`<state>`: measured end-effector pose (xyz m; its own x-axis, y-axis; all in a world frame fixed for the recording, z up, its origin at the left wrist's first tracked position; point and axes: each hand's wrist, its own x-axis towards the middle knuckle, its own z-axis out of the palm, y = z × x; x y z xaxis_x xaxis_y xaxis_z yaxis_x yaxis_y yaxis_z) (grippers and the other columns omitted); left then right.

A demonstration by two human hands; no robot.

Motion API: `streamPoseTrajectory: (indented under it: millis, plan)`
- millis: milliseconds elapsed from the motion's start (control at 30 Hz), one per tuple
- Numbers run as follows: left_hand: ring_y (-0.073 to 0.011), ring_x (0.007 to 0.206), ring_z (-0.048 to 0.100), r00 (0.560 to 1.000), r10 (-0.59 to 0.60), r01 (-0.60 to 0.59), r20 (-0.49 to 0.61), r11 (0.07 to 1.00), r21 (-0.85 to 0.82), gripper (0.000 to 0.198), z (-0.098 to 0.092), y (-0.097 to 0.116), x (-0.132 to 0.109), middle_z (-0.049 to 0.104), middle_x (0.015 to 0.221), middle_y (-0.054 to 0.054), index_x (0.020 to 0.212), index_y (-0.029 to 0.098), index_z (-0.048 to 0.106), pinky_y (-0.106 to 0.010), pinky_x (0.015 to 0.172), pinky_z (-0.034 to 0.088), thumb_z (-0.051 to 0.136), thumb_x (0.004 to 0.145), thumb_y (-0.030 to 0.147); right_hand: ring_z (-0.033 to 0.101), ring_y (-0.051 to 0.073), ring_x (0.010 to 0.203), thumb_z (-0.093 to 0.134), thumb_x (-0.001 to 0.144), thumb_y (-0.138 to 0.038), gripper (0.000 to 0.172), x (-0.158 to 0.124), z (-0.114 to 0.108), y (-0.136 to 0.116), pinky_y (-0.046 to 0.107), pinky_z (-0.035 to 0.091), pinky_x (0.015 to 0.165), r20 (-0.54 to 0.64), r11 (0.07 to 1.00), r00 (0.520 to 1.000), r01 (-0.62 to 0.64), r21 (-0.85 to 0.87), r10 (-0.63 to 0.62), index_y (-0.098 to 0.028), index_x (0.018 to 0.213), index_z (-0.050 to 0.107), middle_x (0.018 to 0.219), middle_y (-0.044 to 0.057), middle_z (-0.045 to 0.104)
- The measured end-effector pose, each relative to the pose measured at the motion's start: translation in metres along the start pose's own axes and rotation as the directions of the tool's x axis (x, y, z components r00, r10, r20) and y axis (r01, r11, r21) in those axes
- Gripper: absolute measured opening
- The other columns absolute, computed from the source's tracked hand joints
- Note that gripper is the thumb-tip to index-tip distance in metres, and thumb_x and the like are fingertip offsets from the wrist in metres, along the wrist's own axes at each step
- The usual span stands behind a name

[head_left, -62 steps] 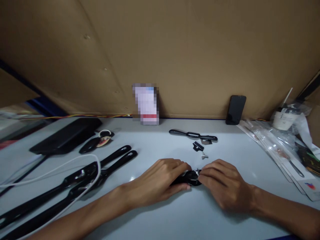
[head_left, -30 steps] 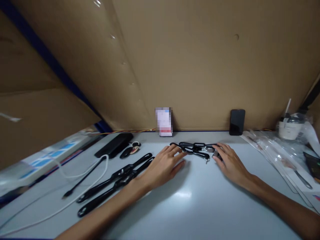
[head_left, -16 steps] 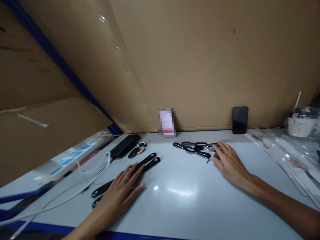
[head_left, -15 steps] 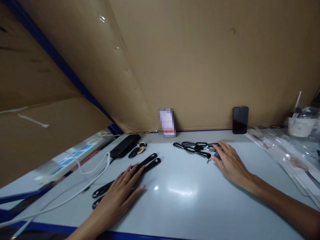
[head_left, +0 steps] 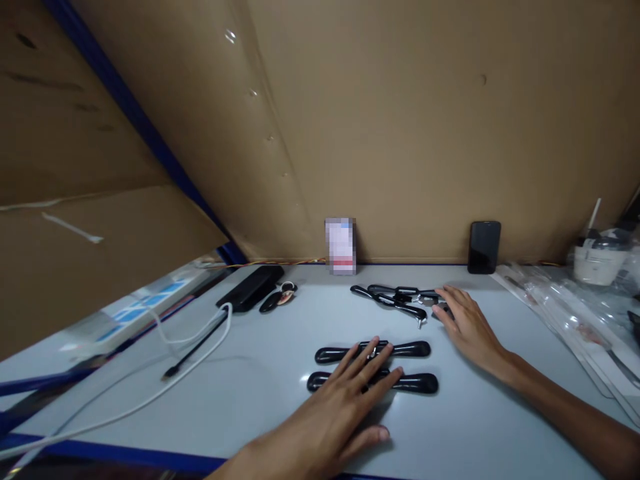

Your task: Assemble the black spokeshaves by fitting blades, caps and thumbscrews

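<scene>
Left hand (head_left: pixel 340 400) palm down, front edge of the bench (head_left: pixel 250 367), fingers spread over two black tools (head_left: pixel 420 383) | right hand (head_left: pixel 470 327) nearer back edge, fingers bunched, thumb apart

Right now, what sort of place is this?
Probably a workbench: a brown, cardboard-like wall stands behind a pale table bearing black two-handled tools and clear plastic packages.

two tools (head_left: pixel 417 383) lie on the table (head_left: pixel 250 360), keys (head_left: pixel 271 303) behind left, phone (head_left: pixel 485 247) behind right.
</scene>
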<state>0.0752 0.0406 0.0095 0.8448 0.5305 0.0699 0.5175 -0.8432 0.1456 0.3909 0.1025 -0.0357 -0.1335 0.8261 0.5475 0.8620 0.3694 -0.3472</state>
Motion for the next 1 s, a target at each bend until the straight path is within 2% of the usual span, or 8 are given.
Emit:
streamPoseTrajectory:
  millis: [100, 267, 367, 500, 633, 767, 867, 1000]
  plan:
    - [-0.0460, 0.160, 0.026, 1.000, 0.022, -0.022, -0.015, 1.000, 0.008, 0.070, -0.001, -0.018, 0.007, 0.026, 0.175, -0.015, 0.170, 0.031, 0.032, -0.075, 0.117, 0.040, 0.058, 0.108, 0.053, 0.063, 0.036, 0.133, 0.044, 0.112, -0.039, 0.042, 0.000, -0.001, 0.000, 0.059, 0.052, 0.109, -0.010, 1.000, 1.000, -0.016, -0.022, 0.015, -0.017, 0.139, 0.067, 0.142, 0.020, 0.068]
    - [-0.0499, 0.162, 0.016, 0.985, -0.055, 0.073, -0.166, 0.992, 0.106, 0.068, 0.002, -0.048, -0.019, 0.012, 0.179, -0.011, 0.170, 0.037, 0.028, -0.082, 0.117, 0.030, 0.056, 0.110, 0.049, 0.061, 0.035, 0.136, 0.045, 0.112, -0.042, 0.043, -0.002, 0.001, -0.008, 0.057, 0.051, 0.111, -0.023, 0.998, 0.998, -0.056, -0.032, 0.055, -0.017, 0.140, 0.067, 0.144, 0.020, 0.067]
    - [-0.0492, 0.162, 0.016, 0.992, 0.004, 0.003, -0.130, 0.999, 0.054, 0.076, 0.000, -0.032, -0.020, 0.009, 0.180, -0.012, 0.171, 0.036, 0.024, -0.078, 0.118, 0.034, 0.061, 0.107, 0.053, 0.059, 0.036, 0.137, 0.045, 0.112, -0.043, 0.045, -0.002, 0.003, -0.009, 0.057, 0.050, 0.112, -0.034, 0.998, 0.997, -0.069, -0.012, 0.068, -0.016, 0.142, 0.065, 0.146, 0.021, 0.065]
    - [-0.0488, 0.162, 0.013, 0.996, 0.084, -0.085, -0.018, 0.995, -0.045, 0.087, 0.001, 0.005, 0.014, 0.009, 0.179, -0.019, 0.174, 0.032, 0.014, -0.078, 0.118, 0.035, 0.063, 0.105, 0.056, 0.061, 0.037, 0.133, 0.043, 0.111, -0.043, 0.045, 0.002, 0.002, -0.004, 0.060, 0.051, 0.110, -0.057, 0.998, 0.997, -0.047, 0.038, 0.049, -0.016, 0.140, 0.065, 0.143, 0.021, 0.067]
    - [-0.0425, 0.165, 0.017, 0.983, 0.130, -0.145, -0.127, 0.982, -0.120, 0.088, 0.001, 0.008, 0.050, 0.013, 0.179, -0.023, 0.173, 0.026, 0.004, -0.069, 0.123, 0.040, 0.062, 0.108, 0.039, 0.062, 0.035, 0.130, 0.042, 0.112, -0.040, 0.043, 0.006, -0.012, -0.005, 0.059, 0.052, 0.110, -0.098, 0.998, 0.995, -0.015, 0.068, 0.021, -0.017, 0.139, 0.064, 0.138, 0.019, 0.069]
    - [-0.0330, 0.125, 0.063, 0.969, 0.077, -0.115, -0.236, 0.982, -0.151, 0.043, 0.005, -0.019, 0.062, 0.063, 0.139, -0.017, 0.151, 0.021, 0.045, -0.057, 0.102, 0.060, 0.054, 0.108, 0.024, 0.062, 0.030, 0.129, 0.044, 0.112, -0.037, 0.035, 0.009, -0.030, -0.015, 0.053, 0.052, 0.111, -0.125, 0.998, 0.992, 0.014, 0.055, -0.007, -0.019, 0.131, 0.067, 0.132, 0.015, 0.070]
    - [-0.0291, 0.101, 0.064, 0.973, 0.106, -0.136, -0.207, 0.981, -0.137, 0.022, 0.010, -0.028, 0.062, 0.067, 0.114, -0.012, 0.126, 0.019, 0.061, -0.049, 0.088, 0.062, 0.054, 0.106, 0.016, 0.063, 0.030, 0.124, 0.046, 0.112, -0.035, 0.031, 0.009, -0.038, -0.017, 0.052, 0.053, 0.108, -0.129, 0.998, 0.990, 0.054, 0.041, -0.048, -0.020, 0.125, 0.069, 0.127, 0.014, 0.070]
    - [-0.0271, 0.095, 0.061, 0.977, 0.115, -0.128, -0.179, 0.990, -0.063, 0.014, 0.012, -0.019, 0.063, 0.066, 0.110, -0.011, 0.115, 0.016, 0.065, -0.043, 0.084, 0.059, 0.057, 0.103, 0.013, 0.065, 0.032, 0.115, 0.050, 0.110, -0.032, 0.027, 0.005, -0.043, -0.009, 0.054, 0.056, 0.100, -0.138, 0.991, 0.982, 0.133, 0.023, -0.129, -0.019, 0.123, 0.070, 0.119, 0.015, 0.071]
